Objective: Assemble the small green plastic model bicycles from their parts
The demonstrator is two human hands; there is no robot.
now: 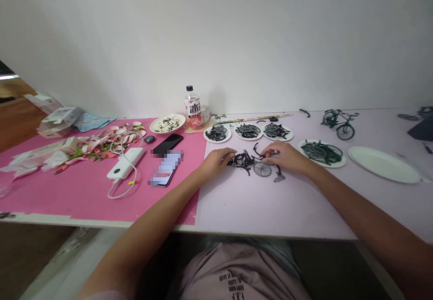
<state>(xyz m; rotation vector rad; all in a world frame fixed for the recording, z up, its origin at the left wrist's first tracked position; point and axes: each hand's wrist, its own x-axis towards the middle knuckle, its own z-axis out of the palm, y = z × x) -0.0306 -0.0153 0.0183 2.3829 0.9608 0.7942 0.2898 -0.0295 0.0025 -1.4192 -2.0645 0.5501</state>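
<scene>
Small black and grey model-bicycle parts lie in a loose group on the pale sheet, between my hands. Among them are a grey spoked wheel [262,169], a dark cluster of parts [242,159] and a grey pedal-like piece [279,178]. My left hand [216,162] is at the group's left edge, its fingers curled in; its fingertips meet the dark parts, and what they hold is hidden. Above the wheel, my right hand [286,156] has thumb and forefinger closed at a thin black bicycle part [257,157].
Behind stand white plates of dark parts [207,138] and a drink bottle [194,110]. An assembled model bicycle [339,123] and an oval white plate [385,164] are at right. Phones [168,145], a white power bank [126,163] and artificial petals [101,142] lie left.
</scene>
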